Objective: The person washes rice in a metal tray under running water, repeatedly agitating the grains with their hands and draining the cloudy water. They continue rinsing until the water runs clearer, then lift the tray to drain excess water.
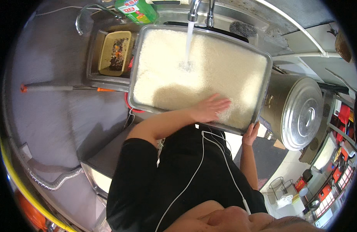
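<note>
A large rectangular tub [270,63] lies before me over the sink, filled with whitish grain that looks like rice [167,49]. Water runs from a chrome faucet [193,16] into its upper middle. My left hand [212,108] lies palm down at the grain's near side, fingers somewhat spread, holding nothing; its fingertips are slightly blurred. At the near right corner, my right hand [250,133] grips the tub's rim, with part of its fingers hidden.
Left of the tub, a yellow basket [101,62] with food scraps sits in a sink basin, near an orange-tipped tool [61,88]. A green detergent bottle [139,13] and a scouring pad [243,29] are behind. A lidded metal pot [303,113] stands right. A white cable [193,177] hangs over my front.
</note>
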{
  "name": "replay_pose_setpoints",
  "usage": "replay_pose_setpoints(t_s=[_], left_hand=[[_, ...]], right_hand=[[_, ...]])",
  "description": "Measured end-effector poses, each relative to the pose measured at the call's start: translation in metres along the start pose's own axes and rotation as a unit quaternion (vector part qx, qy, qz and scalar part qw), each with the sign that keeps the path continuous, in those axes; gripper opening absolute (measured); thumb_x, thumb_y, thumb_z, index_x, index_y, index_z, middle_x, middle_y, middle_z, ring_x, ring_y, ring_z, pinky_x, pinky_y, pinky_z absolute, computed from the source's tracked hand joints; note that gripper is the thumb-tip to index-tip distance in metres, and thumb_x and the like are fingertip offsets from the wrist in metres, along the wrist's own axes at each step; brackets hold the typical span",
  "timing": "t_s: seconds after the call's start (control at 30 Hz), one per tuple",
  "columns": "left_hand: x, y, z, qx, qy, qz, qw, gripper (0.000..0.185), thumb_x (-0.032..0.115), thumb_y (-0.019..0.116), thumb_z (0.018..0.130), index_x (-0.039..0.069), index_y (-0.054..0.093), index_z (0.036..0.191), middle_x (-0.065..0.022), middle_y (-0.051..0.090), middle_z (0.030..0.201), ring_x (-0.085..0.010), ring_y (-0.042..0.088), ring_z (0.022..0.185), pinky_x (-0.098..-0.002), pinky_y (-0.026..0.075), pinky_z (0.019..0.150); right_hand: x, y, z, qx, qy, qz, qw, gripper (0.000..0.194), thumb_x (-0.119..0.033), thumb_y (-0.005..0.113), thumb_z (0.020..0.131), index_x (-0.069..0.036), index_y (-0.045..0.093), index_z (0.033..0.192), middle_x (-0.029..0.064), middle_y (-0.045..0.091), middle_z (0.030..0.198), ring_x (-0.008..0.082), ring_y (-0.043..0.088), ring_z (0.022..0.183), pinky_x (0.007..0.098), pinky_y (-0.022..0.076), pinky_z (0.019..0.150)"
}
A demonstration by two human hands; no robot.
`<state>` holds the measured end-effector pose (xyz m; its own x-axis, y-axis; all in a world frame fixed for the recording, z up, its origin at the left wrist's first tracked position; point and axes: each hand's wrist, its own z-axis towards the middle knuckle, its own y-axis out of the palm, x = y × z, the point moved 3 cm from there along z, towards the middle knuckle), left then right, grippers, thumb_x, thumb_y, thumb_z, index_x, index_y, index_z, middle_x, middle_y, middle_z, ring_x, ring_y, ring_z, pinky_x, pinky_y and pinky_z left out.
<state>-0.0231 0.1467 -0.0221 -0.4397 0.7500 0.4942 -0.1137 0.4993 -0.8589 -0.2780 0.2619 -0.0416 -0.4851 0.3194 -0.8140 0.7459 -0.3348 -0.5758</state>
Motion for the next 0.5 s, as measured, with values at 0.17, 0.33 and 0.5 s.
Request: replay_pose_setpoints(t_s=[0.17, 0.33, 0.5], left_hand=[[-0.052, -0.030, -0.078, -0.027, -0.082, 0.018, 0.996, 0.083, 0.050, 0.055, 0.088, 0.009, 0.021, 0.151, -0.0074, 0.016, 0.159, -0.0191, 0.009, 0.147, -0.0491, 0.003, 0.118], [-0.101, -0.055, -0.147, -0.014, -0.240, 0.102, 0.965, 0.086, 0.051, 0.058, 0.086, 0.007, 0.020, 0.151, -0.0085, 0.017, 0.158, -0.0213, 0.009, 0.148, -0.0492, 0.005, 0.118], [-0.154, -0.077, -0.190, 0.013, -0.352, 0.127, 0.927, 0.084, 0.050, 0.055, 0.089, 0.006, 0.019, 0.151, -0.0108, 0.013, 0.159, -0.0230, 0.008, 0.148, -0.0485, 0.005, 0.118]], right_hand=[[-0.003, 0.000, 0.001, 0.003, 0.009, -0.024, 1.000, 0.053, -0.035, 0.043, 0.098, 0.006, 0.042, 0.133, 0.0249, 0.056, 0.120, 0.0360, 0.056, 0.109, 0.0389, 0.0424, 0.094], [-0.006, 0.001, 0.000, 0.019, 0.012, -0.067, 0.998, 0.054, -0.037, 0.042, 0.099, 0.005, 0.043, 0.133, 0.0251, 0.056, 0.121, 0.0372, 0.056, 0.110, 0.0398, 0.0427, 0.094], [-0.001, 0.000, -0.002, 0.037, 0.000, -0.079, 0.996, 0.053, -0.037, 0.044, 0.099, 0.003, 0.044, 0.133, 0.0248, 0.056, 0.123, 0.0378, 0.055, 0.112, 0.0406, 0.0427, 0.094]])
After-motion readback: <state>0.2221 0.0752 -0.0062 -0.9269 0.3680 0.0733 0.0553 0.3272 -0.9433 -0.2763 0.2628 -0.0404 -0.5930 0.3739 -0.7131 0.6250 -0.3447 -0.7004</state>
